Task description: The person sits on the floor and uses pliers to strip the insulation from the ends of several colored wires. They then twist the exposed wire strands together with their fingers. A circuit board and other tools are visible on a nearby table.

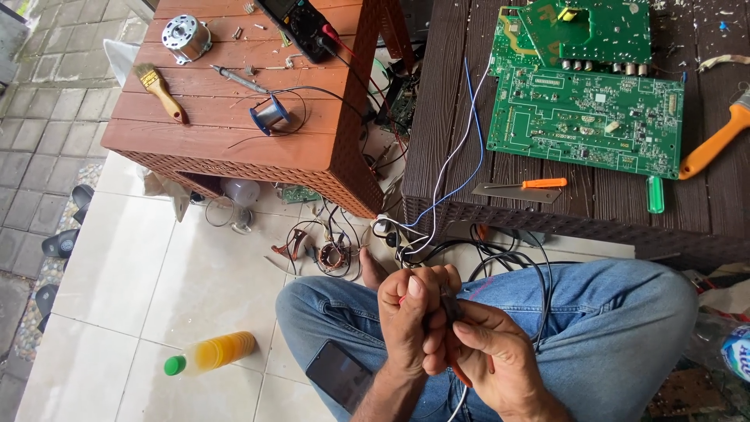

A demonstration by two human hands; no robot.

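Dark slatted table (461,94) stands beside wicker table (234,133) on white tiled floor (141,266).

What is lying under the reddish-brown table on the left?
Under the reddish-brown table, a pale bulb-like object and a small green board lie on the white tiles. Further back is hidden by the tabletop.

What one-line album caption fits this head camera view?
Both hands, left hand and right hand, pinch a small dark part above the lap, beside green circuit boards.

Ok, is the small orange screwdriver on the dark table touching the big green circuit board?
Apart. The head view shows the orange screwdriver lying below the green circuit board, with a strip of dark table between them.
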